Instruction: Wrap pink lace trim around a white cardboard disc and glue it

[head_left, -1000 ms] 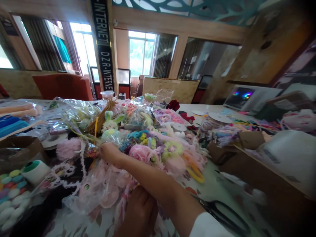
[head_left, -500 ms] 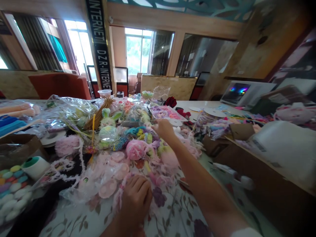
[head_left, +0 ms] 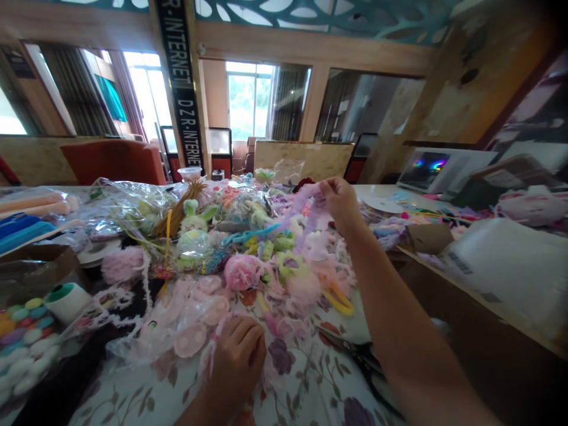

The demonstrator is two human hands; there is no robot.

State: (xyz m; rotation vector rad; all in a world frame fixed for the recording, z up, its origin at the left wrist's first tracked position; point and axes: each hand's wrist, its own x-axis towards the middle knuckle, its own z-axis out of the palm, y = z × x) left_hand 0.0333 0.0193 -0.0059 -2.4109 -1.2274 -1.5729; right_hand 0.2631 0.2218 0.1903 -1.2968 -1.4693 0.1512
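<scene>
My right hand (head_left: 339,200) is raised above the heap of craft trims and is closed on a fluffy lilac yarn strand (head_left: 306,204) that trails down into the heap. My left hand (head_left: 237,361) rests low on the floral tablecloth (head_left: 310,378), fingers curled over a fuzzy pink strand (head_left: 213,349) beside a clear bag of pink round pieces (head_left: 190,322). Between the hands lies a pink pompom (head_left: 242,271) among green, yellow and blue fuzzy trims.
Black scissors (head_left: 361,358) lie on the cloth under my right forearm. A cardboard box (head_left: 483,307) stands at the right. At left are a white cup with green inside (head_left: 66,299), pastel pompoms (head_left: 22,337) and plastic bags (head_left: 128,204). A screen (head_left: 428,163) glows at the back right.
My right hand went from the left of the heap across to the far right and lifted, pulling the lilac strand up. My left hand stayed low on the cloth.
</scene>
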